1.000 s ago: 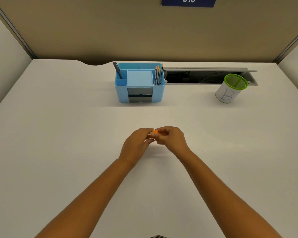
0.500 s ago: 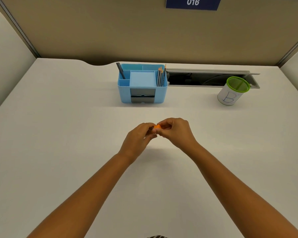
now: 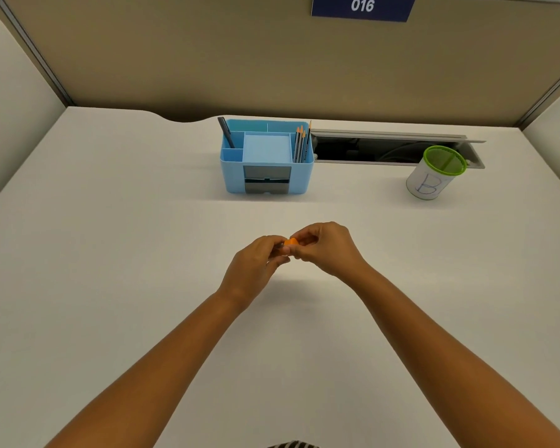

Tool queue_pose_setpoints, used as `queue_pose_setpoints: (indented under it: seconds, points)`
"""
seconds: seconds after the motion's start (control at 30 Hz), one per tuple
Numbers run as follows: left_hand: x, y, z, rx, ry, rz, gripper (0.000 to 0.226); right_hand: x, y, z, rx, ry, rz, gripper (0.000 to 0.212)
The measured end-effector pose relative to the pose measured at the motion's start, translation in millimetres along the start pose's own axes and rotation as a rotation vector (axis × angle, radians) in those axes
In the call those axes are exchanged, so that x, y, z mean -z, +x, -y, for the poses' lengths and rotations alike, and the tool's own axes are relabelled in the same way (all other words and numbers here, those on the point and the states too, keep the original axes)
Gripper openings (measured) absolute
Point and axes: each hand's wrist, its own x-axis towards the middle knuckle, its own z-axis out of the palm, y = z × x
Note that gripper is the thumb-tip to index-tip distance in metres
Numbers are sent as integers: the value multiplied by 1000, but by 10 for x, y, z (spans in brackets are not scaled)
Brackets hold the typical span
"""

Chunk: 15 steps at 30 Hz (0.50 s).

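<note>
Both hands meet above the middle of the white desk. Between their fingertips is a small orange object, mostly hidden by fingers. My left hand pinches it from the left with curled fingers. My right hand pinches it from the right, fingers curled over it. What the object is cannot be made out.
A light blue desk organiser stands at the back centre, holding a dark pen and several pencils. Right of it runs an open cable slot, with a white cup rimmed in green and marked B. Partition walls enclose the desk.
Both hands have stayed together on the orange object and shifted slightly away from me, toward the organiser. More of the orange object shows now.
</note>
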Motion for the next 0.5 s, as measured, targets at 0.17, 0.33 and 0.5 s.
queue_pose_setpoints:
  seconds: [0.17,0.33,0.5]
  points:
    - [0,-19,0,22,-20,-5,32,-20,3,7,65,-92,26,31]
    - [2,-17,27,61,-54,31,32,2,-9,17,113,-129,61,30]
    - [-36,10,61,172,-161,96,30,67,-42,-26,167,-184,119,29]
